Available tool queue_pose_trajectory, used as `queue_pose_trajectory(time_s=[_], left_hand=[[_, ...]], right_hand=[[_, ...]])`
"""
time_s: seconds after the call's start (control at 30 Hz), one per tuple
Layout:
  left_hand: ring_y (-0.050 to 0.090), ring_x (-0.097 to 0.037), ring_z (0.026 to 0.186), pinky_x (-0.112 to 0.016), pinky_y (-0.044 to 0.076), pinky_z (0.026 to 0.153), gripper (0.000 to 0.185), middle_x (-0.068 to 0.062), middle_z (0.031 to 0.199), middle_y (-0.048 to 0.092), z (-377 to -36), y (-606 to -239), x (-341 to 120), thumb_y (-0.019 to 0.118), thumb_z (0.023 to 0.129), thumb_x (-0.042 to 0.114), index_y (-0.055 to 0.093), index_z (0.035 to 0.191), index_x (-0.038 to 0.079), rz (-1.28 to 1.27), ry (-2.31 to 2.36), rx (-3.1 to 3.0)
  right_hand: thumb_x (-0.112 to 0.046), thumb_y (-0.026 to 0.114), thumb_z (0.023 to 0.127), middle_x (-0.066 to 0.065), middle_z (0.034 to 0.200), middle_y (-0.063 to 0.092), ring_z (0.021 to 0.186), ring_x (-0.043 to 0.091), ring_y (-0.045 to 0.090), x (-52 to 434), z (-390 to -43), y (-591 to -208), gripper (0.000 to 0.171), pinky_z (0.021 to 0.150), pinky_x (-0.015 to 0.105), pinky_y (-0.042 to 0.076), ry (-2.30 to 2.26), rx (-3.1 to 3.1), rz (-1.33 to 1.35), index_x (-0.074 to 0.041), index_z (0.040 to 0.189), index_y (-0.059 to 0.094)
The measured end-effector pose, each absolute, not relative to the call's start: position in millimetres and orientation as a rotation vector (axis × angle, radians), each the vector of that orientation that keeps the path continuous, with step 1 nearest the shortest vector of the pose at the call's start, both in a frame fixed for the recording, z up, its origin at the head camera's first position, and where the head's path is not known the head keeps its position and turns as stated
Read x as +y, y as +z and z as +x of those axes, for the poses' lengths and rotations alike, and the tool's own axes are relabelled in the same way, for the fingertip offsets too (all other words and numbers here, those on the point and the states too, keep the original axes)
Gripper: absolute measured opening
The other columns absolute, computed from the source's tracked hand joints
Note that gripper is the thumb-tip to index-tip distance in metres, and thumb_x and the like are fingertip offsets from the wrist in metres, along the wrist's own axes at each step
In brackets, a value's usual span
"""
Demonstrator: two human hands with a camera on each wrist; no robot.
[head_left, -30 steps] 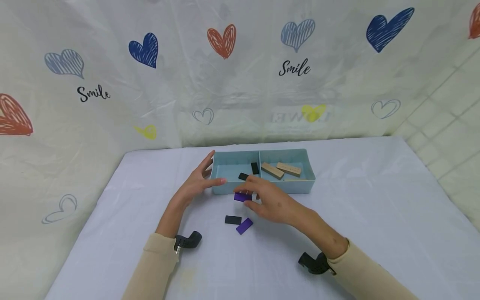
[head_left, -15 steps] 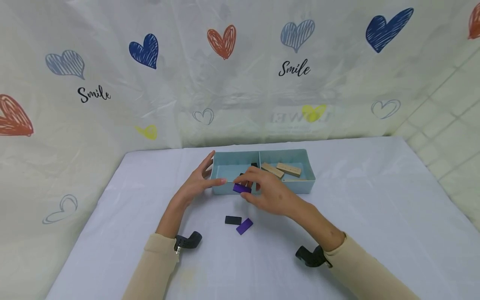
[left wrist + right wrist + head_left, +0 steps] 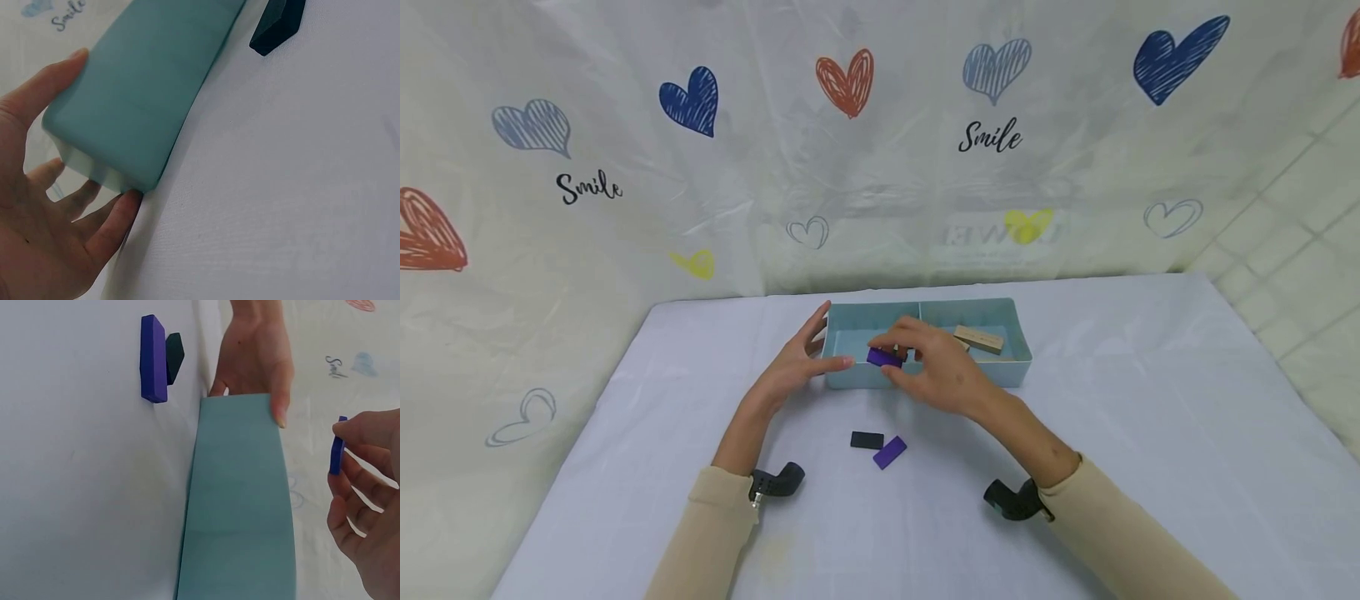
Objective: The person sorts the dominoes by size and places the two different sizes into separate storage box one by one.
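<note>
My right hand (image 3: 889,362) pinches a purple block (image 3: 883,357) between thumb and fingers, just above the left compartment of a light blue tray (image 3: 1000,368). The right wrist view shows that same purple block (image 3: 338,447) on edge in the fingertips, beside the tray (image 3: 240,506). My left hand (image 3: 831,337) rests against the tray's left end with straight fingers (image 3: 94,219), its thumb on the front wall. Another purple block (image 3: 890,452) and a black block (image 3: 867,440) lie on the table in front of the tray.
Two wooden blocks (image 3: 979,338) lie in the tray's right compartment, one partly hidden by my right hand. The table wears a white cloth (image 3: 1150,433). A heart-printed curtain (image 3: 850,167) hangs close behind it. A black camera mount sits on each wrist.
My right hand has lifted the purple block from just in front of the tray up and over its left compartment. The left hand has stayed at the tray's end.
</note>
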State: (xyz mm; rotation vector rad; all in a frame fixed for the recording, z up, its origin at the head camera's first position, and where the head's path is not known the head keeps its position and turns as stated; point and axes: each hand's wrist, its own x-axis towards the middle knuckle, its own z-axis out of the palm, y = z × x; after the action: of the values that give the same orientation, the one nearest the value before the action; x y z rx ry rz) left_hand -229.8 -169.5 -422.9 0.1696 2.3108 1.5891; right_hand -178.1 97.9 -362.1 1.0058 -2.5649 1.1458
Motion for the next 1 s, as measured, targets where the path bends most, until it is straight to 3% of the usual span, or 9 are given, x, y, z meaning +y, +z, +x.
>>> queue_pose_trajectory(time_s=[0.6, 1.0], left_hand=[[0.021, -0.037, 0.162, -0.077, 0.020, 0.121, 0.101, 0.002, 0.177, 0.016, -229, -420, -168, 0.083, 0.086, 0.042, 0.016, 0.161, 0.056, 0.162, 1.594, 2.309], [0.020, -0.038, 0.162, -0.077, 0.020, 0.121, 0.102, 0.002, 0.177, 0.015, -228, -421, -167, 0.083, 0.086, 0.042, 0.016, 0.161, 0.056, 0.157, 1.583, 2.318]], right_hand=[[-0.016, 0.081, 0.091, -0.002, 0.101, 0.069, 0.087, 0.016, 0.066, 100, -192, -362, 0.026, 0.065, 0.026, 0.051, 1.076, -2.565, 0.902, -0.019, 0.117, 0.080], [-0.012, 0.081, 0.091, 0.001, 0.103, 0.068, 0.081, 0.013, 0.059, 99, -198, -360, 0.032, 0.068, 0.031, 0.053, 1.104, -2.575, 0.913, -0.018, 0.121, 0.078]])
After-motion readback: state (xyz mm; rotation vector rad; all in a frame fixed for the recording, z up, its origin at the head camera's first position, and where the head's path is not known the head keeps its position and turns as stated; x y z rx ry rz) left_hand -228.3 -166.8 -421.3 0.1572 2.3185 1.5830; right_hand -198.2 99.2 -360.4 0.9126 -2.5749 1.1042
